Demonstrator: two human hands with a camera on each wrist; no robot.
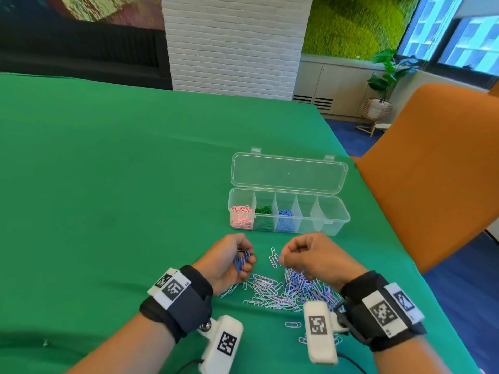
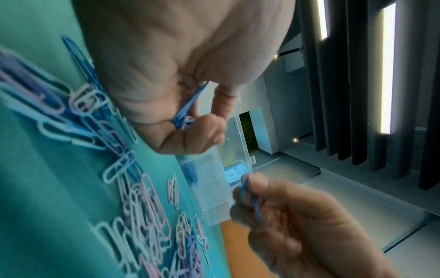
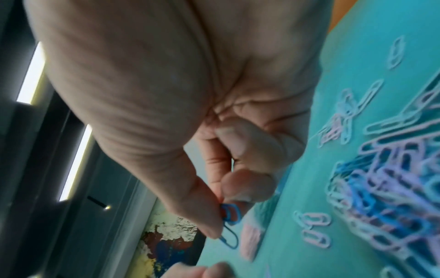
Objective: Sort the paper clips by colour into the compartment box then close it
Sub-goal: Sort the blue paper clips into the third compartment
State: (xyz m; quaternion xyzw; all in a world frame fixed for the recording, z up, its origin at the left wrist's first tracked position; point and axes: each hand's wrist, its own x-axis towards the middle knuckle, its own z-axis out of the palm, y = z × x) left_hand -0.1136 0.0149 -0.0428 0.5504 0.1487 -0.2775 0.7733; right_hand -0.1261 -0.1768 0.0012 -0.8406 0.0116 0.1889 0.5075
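Observation:
A clear compartment box [image 1: 332, 225] stands open on the green table, lid [image 1: 289, 171] laid back. Its left three cells hold pink clips [image 1: 241, 217], green clips [image 1: 263, 215] and blue clips [image 1: 285, 221]; the two right cells look empty. A loose pile of white, pink, purple and blue paper clips [image 1: 283, 290] lies in front of me. My left hand [image 1: 237, 259] is curled around a bunch of blue clips [image 2: 188, 110], just above the pile's left edge. My right hand [image 1: 291, 256] pinches blue clips [image 3: 229, 222] between thumb and fingers above the pile.
An orange chair back [image 1: 432, 171] stands close to the table's right edge. The green cloth [image 1: 108, 184] stretches wide to the left and far side. A few stray clips [image 1: 293, 324] lie near my wrists. The box also shows in the left wrist view [image 2: 212, 188].

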